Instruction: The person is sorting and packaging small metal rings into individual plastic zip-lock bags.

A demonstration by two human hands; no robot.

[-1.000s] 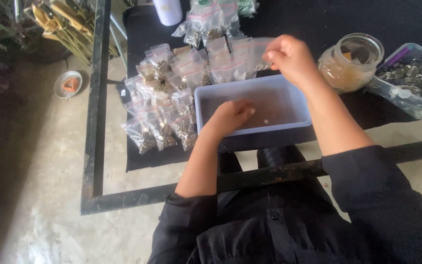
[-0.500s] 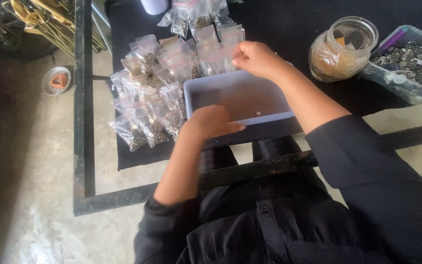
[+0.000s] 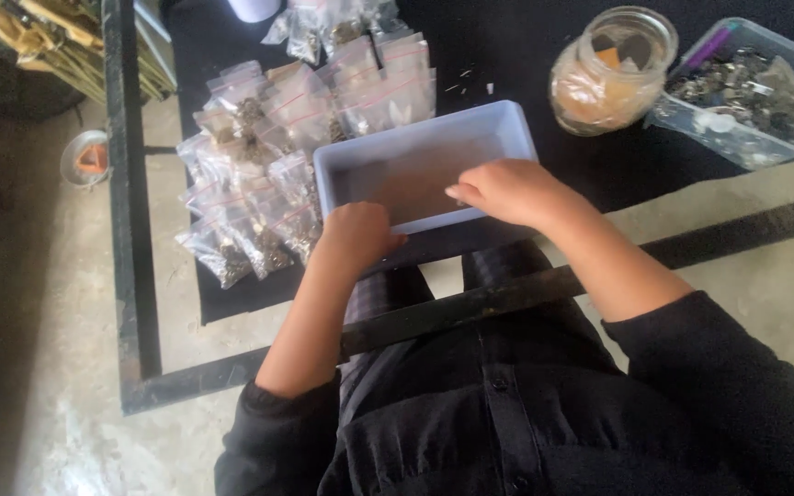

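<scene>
A blue-grey plastic tray (image 3: pixel 406 179) lies on a black cloth at the near table edge. My left hand (image 3: pixel 356 234) rests on its near left rim, with the fingers curled over the edge. My right hand (image 3: pixel 507 191) is over the tray's near right side, its fingers held together and pointing left into the tray. Whether they pinch anything is hidden. Several small clear zip bags (image 3: pixel 250 165) with dark bits inside lie piled to the left of the tray and behind it.
A glass jar (image 3: pixel 610 69) stands at the back right, next to a clear plastic box of metal bits (image 3: pixel 751 87). A white container (image 3: pixel 255 7) is at the back edge. The black table frame (image 3: pixel 130 230) runs along the left, and a small bowl (image 3: pixel 85 158) sits on the floor.
My right hand came back from the zip bags behind the tray and now sits low over the tray's near side. My left hand stayed at the near left rim.
</scene>
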